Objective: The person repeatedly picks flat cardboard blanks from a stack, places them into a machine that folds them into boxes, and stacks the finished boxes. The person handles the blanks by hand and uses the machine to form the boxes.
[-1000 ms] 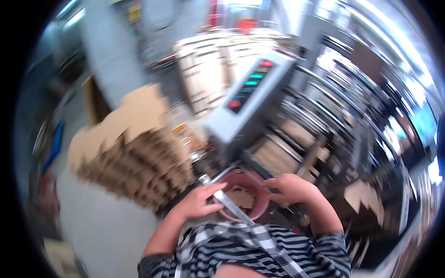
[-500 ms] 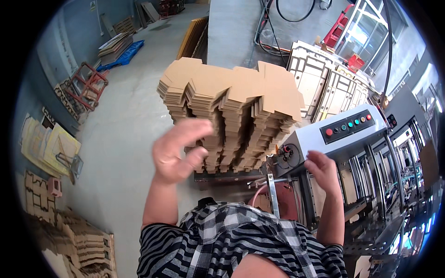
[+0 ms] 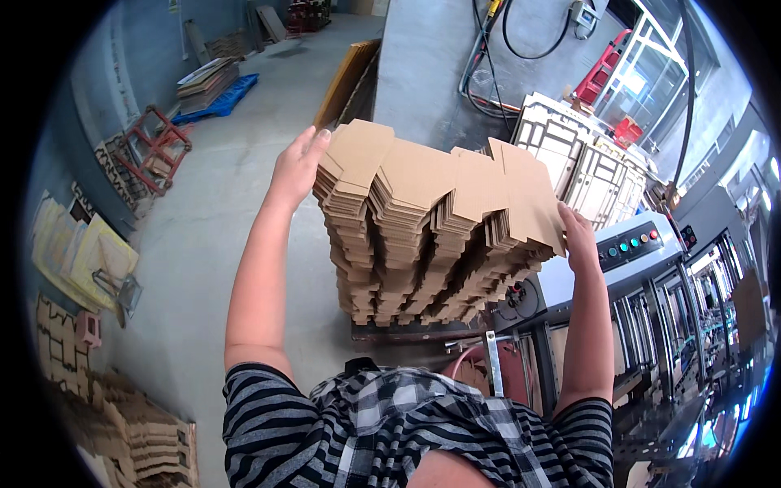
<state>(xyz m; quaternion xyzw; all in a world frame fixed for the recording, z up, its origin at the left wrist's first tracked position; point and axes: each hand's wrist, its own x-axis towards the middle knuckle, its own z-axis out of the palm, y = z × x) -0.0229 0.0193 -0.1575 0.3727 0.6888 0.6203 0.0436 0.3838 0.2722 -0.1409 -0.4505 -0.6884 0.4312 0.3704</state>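
Note:
A tall stack of flat brown die-cut cardboard sheets [image 3: 419,175] stands in front of me, with notched, stepped edges. My left hand [image 3: 299,167] is at the stack's far left corner, fingers stretched out against the upper edges. At the opposite end, my right hand [image 3: 579,237] touches the right edge of the top sheets, its fingers apart and partly hidden by the cardboard. No sheet is visibly raised off the stack. Beneath it is a dark low platform [image 3: 382,333].
A grey machine with a button panel [image 3: 630,246] stands close on the right. Below the stack sits a pink bucket [image 3: 517,366] beside a metal bar [image 3: 494,362]. Patterned boards [image 3: 547,134] lean behind. More cardboard [image 3: 159,435] lies at the lower left; a red trolley [image 3: 154,146] stands farther off.
Both hands have moved forward from in front of the stack to its two ends, and the arms are now stretched out. The view has shifted slightly.

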